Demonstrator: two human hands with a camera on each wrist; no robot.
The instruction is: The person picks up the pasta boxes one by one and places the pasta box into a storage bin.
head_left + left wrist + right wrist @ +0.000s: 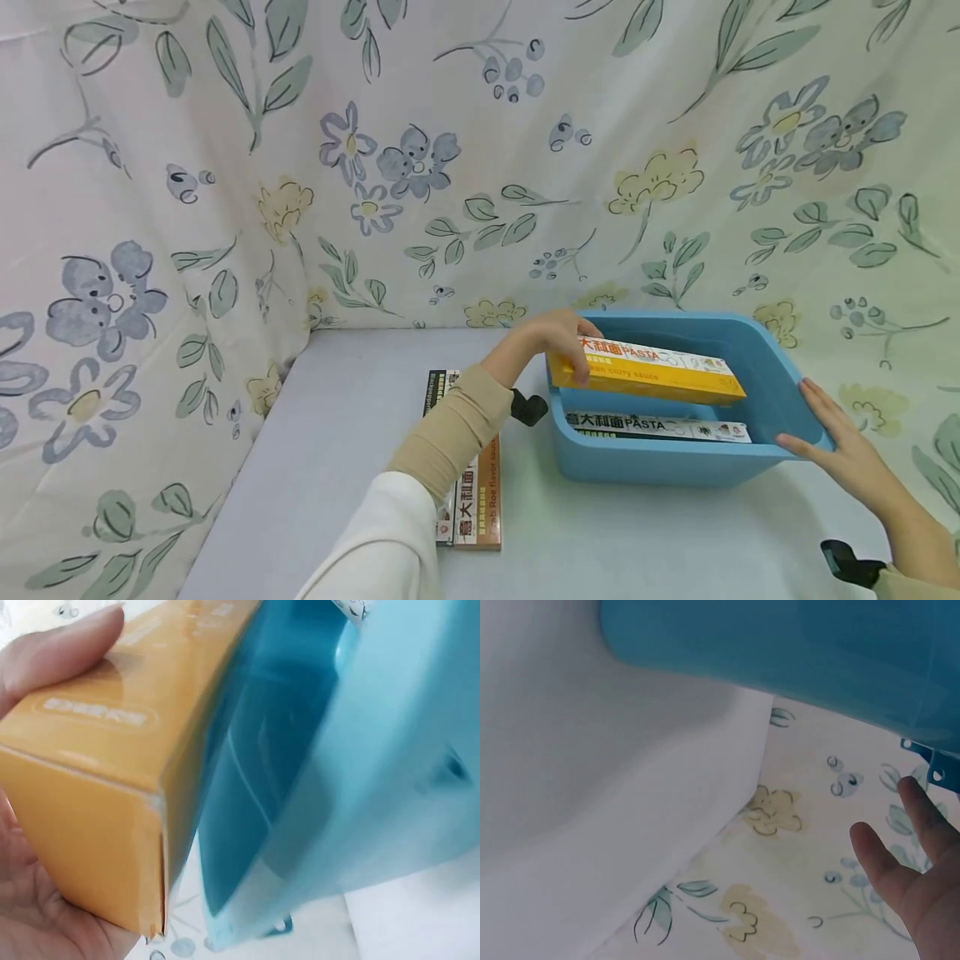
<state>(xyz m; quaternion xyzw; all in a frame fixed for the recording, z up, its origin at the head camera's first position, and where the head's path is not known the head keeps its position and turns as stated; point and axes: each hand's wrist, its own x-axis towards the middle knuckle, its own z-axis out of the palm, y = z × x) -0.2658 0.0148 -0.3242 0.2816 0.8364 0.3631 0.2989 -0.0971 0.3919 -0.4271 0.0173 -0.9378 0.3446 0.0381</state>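
My left hand (558,337) grips the left end of a yellow pasta box (652,379), holding it lengthwise over the blue bin (652,465). In the left wrist view the thumb (75,649) lies across one face of the box. Beneath it, a pasta box with black lettering (660,427) lies inside the bin along the near wall. At the bin's right side, my right hand (847,454) touches the rim, its fingers spread and fairly straight. In the right wrist view, part of that hand (930,900) shows below the bin.
Left of the bin, an orange-brown pasta box (477,500) lies on the white table (337,467) beside a black-and-white pasta box (441,385), partly hidden by my left forearm. A floral curtain (450,167) hangs behind the table and along its left side.
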